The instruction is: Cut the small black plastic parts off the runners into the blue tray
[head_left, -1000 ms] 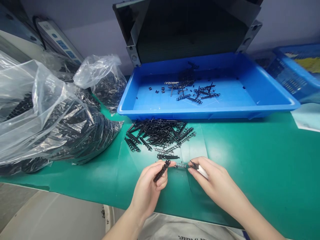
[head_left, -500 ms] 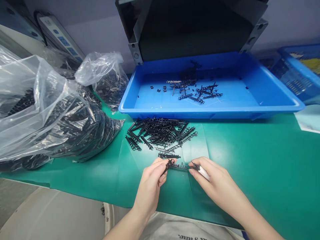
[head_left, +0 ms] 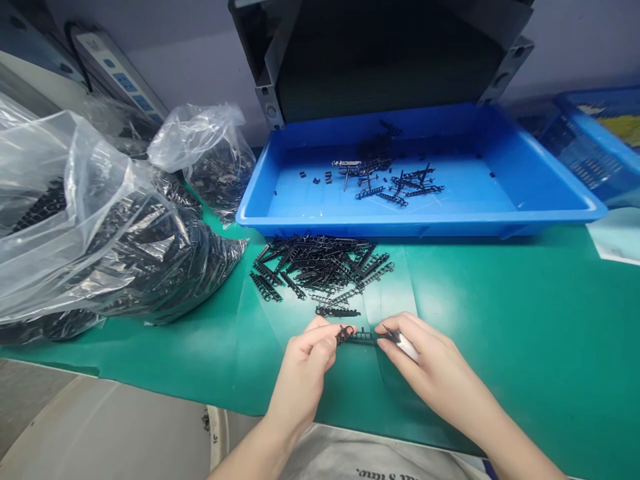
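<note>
My left hand (head_left: 306,363) is closed on a slim black plastic strip (head_left: 361,335) with a ring and small teeth along it, pinched at its left end. The strip lies level above the green mat and points toward my right hand (head_left: 425,353). Fingers of that hand are wrapped round a small white-bodied tool (head_left: 406,347) with a dark pointed tip; its exact kind is hidden by the grip. The tool's tip is close to the strip's right end, and I cannot tell if they touch. Just beyond my hands lies a pile of similar black strips (head_left: 320,263).
Behind the pile stands a blue tray (head_left: 425,220) holding several black strips and small bits. Clear plastic bags (head_left: 145,260) full of black parts sit at the left. A dark panel (head_left: 400,60) on metal brackets overhangs the tray. A blue basket (head_left: 600,140) stands far right.
My left hand has turned the strip slightly, so its ring now shows upright at the fingertips. My right hand and the tool have hardly moved.
</note>
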The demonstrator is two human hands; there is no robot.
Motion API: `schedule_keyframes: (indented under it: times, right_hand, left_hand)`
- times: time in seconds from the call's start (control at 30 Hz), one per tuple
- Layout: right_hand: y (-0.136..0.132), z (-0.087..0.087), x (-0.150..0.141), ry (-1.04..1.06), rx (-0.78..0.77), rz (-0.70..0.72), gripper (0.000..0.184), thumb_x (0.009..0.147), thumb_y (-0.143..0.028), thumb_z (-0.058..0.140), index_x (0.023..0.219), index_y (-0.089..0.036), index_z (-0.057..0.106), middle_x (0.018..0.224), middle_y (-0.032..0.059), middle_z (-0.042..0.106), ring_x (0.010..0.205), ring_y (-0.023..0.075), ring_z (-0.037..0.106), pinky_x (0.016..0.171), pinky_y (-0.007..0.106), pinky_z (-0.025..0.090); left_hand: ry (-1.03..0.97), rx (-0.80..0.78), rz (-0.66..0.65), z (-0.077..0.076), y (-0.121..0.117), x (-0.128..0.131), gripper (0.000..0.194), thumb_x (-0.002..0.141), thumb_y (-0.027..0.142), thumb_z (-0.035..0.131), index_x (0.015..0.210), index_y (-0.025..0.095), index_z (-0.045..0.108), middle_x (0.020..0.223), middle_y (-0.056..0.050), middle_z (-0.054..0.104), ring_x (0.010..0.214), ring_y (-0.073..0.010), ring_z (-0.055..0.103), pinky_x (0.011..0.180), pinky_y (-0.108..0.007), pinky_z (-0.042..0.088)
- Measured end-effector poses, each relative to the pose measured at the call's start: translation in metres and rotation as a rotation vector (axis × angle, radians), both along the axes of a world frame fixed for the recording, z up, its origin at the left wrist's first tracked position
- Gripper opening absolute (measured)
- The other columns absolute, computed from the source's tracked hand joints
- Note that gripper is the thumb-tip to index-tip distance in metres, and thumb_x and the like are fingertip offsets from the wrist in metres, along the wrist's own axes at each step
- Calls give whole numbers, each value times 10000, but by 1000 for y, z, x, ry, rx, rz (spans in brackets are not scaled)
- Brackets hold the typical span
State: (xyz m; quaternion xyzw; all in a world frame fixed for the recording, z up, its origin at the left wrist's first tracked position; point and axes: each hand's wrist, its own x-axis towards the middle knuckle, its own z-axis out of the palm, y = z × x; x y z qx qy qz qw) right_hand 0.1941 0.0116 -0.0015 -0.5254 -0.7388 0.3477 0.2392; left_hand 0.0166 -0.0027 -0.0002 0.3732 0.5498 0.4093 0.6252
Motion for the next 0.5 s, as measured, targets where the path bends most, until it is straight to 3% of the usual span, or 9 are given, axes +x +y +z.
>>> schedule_keyframes:
  times: [0.3,0.5]
  right_hand:
    - [0,1,2,13,-18,-1,84,850,-186,441,853,-236,508,831,-7,595,728,130,593,639,239,480]
    - [1,7,3,51,-83,-14,107,843,-221,442,889,-246,535,887,-2,630,803,146,607,696,260,491]
  left_hand:
    - [86,48,-16,-1,-4,-1,273,867,295,414,881,190,665,713,15,327,574,-108,287,521,-265,229]
    - [101,39,-15,-1,-3,0,186,854,356,472,827,201,571,684,27,349,622,-118,329,603,-248,296]
